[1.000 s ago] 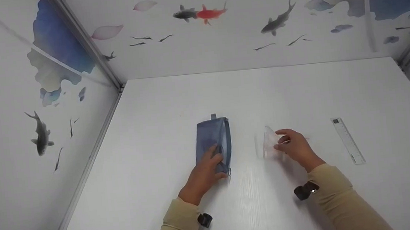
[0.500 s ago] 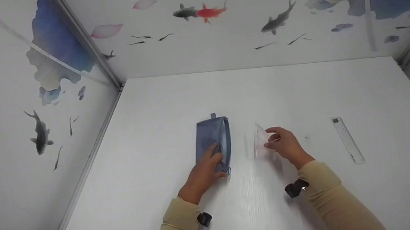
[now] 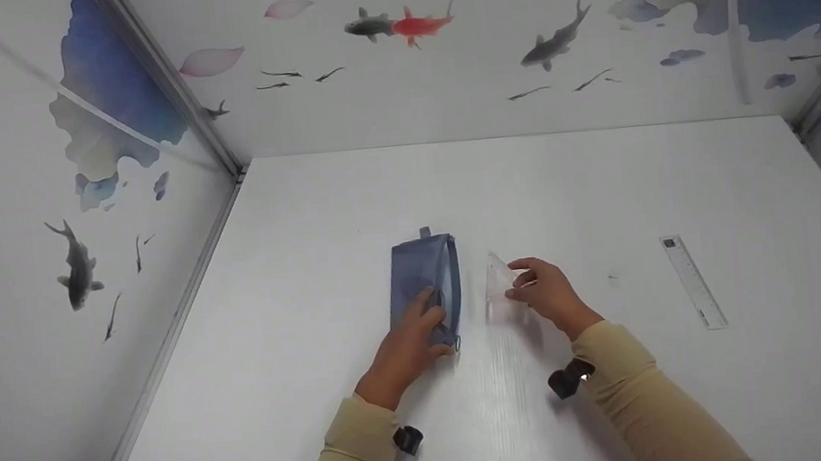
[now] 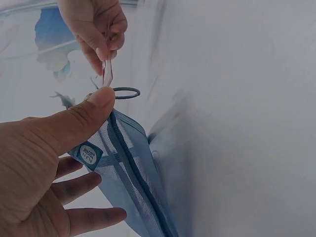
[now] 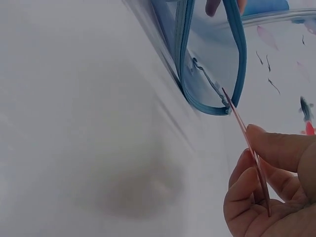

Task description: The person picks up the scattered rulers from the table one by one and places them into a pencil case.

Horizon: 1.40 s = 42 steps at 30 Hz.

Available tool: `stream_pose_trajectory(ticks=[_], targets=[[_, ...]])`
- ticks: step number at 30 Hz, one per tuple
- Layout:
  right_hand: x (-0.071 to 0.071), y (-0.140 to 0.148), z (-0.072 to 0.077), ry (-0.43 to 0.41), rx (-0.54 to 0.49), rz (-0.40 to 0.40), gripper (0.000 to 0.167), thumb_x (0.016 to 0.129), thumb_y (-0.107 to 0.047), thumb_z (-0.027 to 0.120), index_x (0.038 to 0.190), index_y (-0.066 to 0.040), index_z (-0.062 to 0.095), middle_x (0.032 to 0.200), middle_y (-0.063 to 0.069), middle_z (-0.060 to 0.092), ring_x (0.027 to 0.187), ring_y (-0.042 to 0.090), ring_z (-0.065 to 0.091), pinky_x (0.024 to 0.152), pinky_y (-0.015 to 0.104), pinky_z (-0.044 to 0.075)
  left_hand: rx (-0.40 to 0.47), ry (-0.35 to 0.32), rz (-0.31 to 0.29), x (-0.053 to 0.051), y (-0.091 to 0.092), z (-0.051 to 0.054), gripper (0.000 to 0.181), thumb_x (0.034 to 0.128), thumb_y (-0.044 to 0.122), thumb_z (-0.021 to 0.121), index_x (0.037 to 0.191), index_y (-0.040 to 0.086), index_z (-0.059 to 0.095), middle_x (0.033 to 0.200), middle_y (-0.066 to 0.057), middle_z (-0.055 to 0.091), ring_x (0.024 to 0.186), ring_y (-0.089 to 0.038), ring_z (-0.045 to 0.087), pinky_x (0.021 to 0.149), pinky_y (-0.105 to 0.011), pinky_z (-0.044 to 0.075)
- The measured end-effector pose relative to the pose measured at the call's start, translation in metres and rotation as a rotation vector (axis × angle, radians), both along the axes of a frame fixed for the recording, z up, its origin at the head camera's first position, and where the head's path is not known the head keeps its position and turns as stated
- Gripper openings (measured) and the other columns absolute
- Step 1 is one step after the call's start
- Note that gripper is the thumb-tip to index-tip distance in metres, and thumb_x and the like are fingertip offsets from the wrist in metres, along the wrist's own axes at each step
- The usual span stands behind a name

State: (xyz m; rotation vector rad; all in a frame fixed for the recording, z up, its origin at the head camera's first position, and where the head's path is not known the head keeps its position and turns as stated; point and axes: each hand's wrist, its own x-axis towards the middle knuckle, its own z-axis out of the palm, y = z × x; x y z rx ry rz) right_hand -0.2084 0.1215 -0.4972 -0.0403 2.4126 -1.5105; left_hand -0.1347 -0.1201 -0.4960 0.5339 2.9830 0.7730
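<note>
A blue mesh zip pouch (image 3: 408,264) lies on the white table, its long zipped side towards the right. My left hand (image 3: 405,348) holds it near its front end; in the left wrist view the thumb (image 4: 84,121) presses the end by the pull ring (image 4: 127,93), and the index finger is mostly hidden. The zip mouth (image 5: 239,54) gapes in the right wrist view. Just right of the pouch, my right hand (image 3: 548,294) pinches a clear, pinkish set square (image 3: 497,282) between thumb and fingers. It stands on edge, apart from the pouch in the head view.
A clear ruler (image 3: 693,282) lies flat further right on the white table (image 3: 564,185). A tiny pale speck (image 3: 612,276), too small to identify, is between it and my right hand. Printed walls (image 3: 474,104) bound the table at the back and sides.
My right hand has moved left with the set square, bringing it close to the pouch's zipped side. My left hand and the pouch have stayed in place.
</note>
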Motion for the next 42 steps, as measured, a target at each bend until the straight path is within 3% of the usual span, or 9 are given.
stream_pose_trajectory(ticks=[10, 18, 38, 42], targets=[[-0.001, -0.021, 0.0, -0.013, -0.034, -0.004, 0.049, 0.086, -0.003, 0.069, 0.132, 0.002, 0.051, 0.095, 0.009, 0.058, 0.087, 0.019, 0.055, 0.071, 0.027, 0.048, -0.01, 0.013, -0.011, -0.001, 0.001, 0.001, 0.043, 0.0751, 0.023, 0.081, 0.108, 0.012, 0.056, 0.149, -0.017, 0.037, 0.133, -0.035, 0.043, 0.098, -0.043, 0.047], [0.001, -0.035, 0.001, -0.027, -0.054, 0.023, 0.049, 0.087, -0.003, 0.068, 0.133, 0.002, 0.05, 0.099, 0.012, 0.058, 0.085, 0.02, 0.057, 0.072, 0.03, 0.05, -0.016, 0.044, -0.029, 0.0, -0.001, -0.001, 0.046, 0.0749, 0.025, 0.08, 0.11, 0.012, 0.054, 0.148, -0.018, 0.038, 0.131, -0.035, 0.045, 0.093, -0.041, 0.05], [-0.001, -0.062, 0.004, -0.015, -0.02, 0.054, 0.045, 0.085, 0.0, 0.068, 0.129, 0.002, 0.054, 0.095, 0.013, 0.06, 0.083, 0.021, 0.055, 0.069, 0.029, 0.046, 0.008, 0.02, -0.036, -0.001, -0.003, -0.002, 0.047, 0.0756, 0.022, 0.08, 0.113, 0.011, 0.053, 0.148, -0.02, 0.037, 0.132, -0.037, 0.043, 0.097, -0.044, 0.047], [-0.002, -0.068, 0.003, -0.014, -0.022, 0.066, 0.046, 0.084, 0.002, 0.066, 0.129, 0.003, 0.055, 0.094, 0.012, 0.061, 0.08, 0.02, 0.054, 0.067, 0.028, 0.045, 0.026, 0.009, -0.037, -0.001, -0.002, -0.001, 0.052, 0.0759, 0.02, 0.08, 0.121, 0.012, 0.055, 0.149, -0.02, 0.036, 0.133, -0.038, 0.042, 0.096, -0.045, 0.048]])
